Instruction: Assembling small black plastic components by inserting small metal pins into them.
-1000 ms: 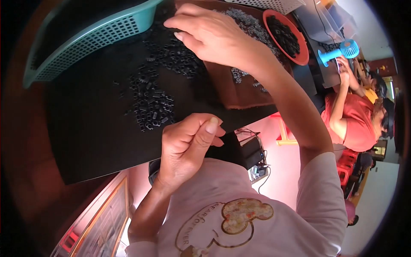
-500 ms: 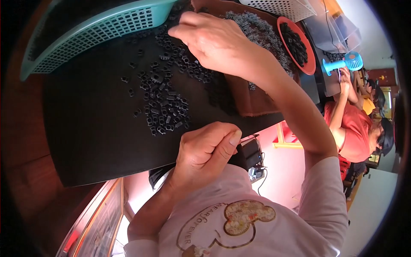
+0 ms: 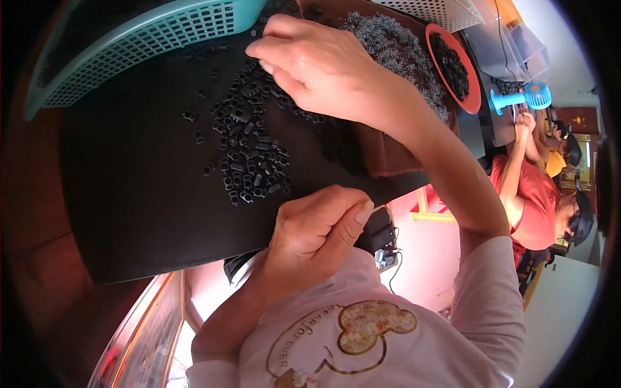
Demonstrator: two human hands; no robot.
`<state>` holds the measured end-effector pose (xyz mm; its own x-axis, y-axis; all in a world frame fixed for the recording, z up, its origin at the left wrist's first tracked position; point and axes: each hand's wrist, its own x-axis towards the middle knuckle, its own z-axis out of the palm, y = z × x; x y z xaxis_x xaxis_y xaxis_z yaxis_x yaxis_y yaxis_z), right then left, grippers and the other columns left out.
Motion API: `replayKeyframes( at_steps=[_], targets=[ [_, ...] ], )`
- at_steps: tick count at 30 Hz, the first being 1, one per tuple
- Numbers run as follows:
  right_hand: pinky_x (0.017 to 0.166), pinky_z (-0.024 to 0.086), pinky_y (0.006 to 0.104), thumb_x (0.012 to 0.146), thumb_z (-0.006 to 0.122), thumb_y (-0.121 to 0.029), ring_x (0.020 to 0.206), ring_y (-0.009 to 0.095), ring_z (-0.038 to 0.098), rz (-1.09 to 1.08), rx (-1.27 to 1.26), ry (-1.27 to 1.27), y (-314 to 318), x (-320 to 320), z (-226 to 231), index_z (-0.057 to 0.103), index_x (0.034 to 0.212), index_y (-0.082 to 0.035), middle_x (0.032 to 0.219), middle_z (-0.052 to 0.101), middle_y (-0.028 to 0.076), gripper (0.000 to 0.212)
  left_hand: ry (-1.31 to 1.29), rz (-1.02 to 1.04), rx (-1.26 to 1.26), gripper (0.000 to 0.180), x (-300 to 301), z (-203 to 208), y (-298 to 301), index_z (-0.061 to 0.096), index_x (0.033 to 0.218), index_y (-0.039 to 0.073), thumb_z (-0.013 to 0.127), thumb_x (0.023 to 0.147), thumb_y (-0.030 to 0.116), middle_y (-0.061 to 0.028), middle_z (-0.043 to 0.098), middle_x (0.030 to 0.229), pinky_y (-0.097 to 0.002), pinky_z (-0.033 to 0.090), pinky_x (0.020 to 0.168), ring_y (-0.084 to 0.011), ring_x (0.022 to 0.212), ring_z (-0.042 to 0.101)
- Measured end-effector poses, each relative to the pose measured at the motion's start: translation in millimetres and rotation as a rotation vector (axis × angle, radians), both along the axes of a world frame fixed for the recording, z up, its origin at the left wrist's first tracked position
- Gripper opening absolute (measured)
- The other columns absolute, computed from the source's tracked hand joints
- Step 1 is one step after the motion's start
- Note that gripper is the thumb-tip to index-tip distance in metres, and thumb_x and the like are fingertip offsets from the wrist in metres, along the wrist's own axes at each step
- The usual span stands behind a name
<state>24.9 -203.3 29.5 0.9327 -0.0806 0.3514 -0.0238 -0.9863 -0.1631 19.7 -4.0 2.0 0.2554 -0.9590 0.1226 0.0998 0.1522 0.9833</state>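
Note:
My left hand (image 3: 320, 223) is closed in a fist at the table's near edge, thumb pressed along the curled fingers. Whatever it holds, if anything, stays hidden. Farther off, my right hand (image 3: 317, 68) reaches over the far end of a heap of small black plastic parts (image 3: 249, 155), close to the teal basket. Its fingers are bent and drawn together at the tips, and I cannot make out what is between them. Beyond my right wrist, many small metal springs (image 3: 394, 48) lie on a brown cloth (image 3: 388, 155).
The teal perforated basket (image 3: 145, 55) stands along the far left of the black table (image 3: 149, 207). An orange-red bowl (image 3: 475, 97) of black pieces is at the far right, with a white perforated basket (image 3: 446, 16) behind it. A blue handheld fan (image 3: 537, 96) stands near co-workers seated at the right.
My right hand has shifted a little left and toward the far end of the black heap. The left fist stays closed and has hardly moved.

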Motion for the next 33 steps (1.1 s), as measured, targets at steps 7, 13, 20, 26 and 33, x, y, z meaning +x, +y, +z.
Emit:
replayKeyframes(
  at_steps=[7, 13, 20, 26, 33],
  targets=[
    [0.072, 0.052, 0.0451, 0.087, 0.064, -0.016, 0.091, 0.031, 0.062, -0.113, -0.059, 0.173, 7.3, 18.6, -1.0, 0.060, 0.089, -0.004, 0.096, 0.056, 0.008, 0.012, -0.022, 0.027, 0.015, 0.019, -3.4, -1.1, 1.7, 0.064, 0.098, -0.006, 0.056, 0.098, 0.012, -0.0109, 0.068, 0.084, -0.0253, 0.055, 0.064, -0.0147, 0.071, 0.067],
    [0.069, 0.053, 0.0436, 0.084, 0.064, -0.014, 0.086, 0.031, 0.066, -0.045, 0.004, 0.081, 8.1, 12.5, -4.3, 0.065, 0.093, -0.005, 0.089, 0.062, 0.011, 0.013, 0.030, 0.045, 0.047, 0.021, -6.6, -0.5, 2.8, 0.064, 0.098, -0.005, 0.056, 0.099, 0.014, -0.0104, 0.068, 0.084, -0.0251, 0.055, 0.062, -0.0143, 0.071, 0.067],
    [0.062, 0.050, 0.0427, 0.086, 0.065, -0.016, 0.077, 0.033, 0.064, 0.072, 0.151, -0.108, 12.8, -28.1, 10.0, 0.053, 0.089, -0.003, 0.081, 0.060, 0.013, 0.018, 0.096, 0.076, 0.051, 0.021, -7.8, 3.5, 3.5, 0.062, 0.096, -0.003, 0.055, 0.100, 0.016, -0.0099, 0.068, 0.084, -0.0248, 0.053, 0.061, -0.0127, 0.068, 0.065],
    [0.057, 0.046, 0.0364, 0.084, 0.069, -0.010, 0.063, 0.030, 0.059, 0.038, 0.633, -0.133, 33.6, -93.6, 29.5, 0.057, 0.088, -0.002, 0.073, 0.059, 0.012, 0.015, 0.467, 0.264, -0.123, 0.023, -14.0, -3.8, 0.7, 0.049, 0.108, 0.001, 0.057, 0.099, 0.021, -0.0096, 0.064, 0.091, -0.0221, 0.049, 0.063, -0.0099, 0.067, 0.060],
    [0.064, 0.048, 0.0422, 0.083, 0.061, -0.003, 0.077, 0.035, 0.060, 0.140, 0.666, -0.112, 60.0, -125.6, 26.0, 0.059, 0.098, -0.001, 0.084, 0.058, 0.014, 0.016, 0.566, 0.250, -0.099, 0.025, -13.9, -2.9, -4.1, 0.051, 0.110, 0.001, 0.050, 0.102, 0.025, -0.0099, 0.063, 0.090, -0.0269, 0.051, 0.061, -0.0149, 0.064, 0.059]
  ],
)
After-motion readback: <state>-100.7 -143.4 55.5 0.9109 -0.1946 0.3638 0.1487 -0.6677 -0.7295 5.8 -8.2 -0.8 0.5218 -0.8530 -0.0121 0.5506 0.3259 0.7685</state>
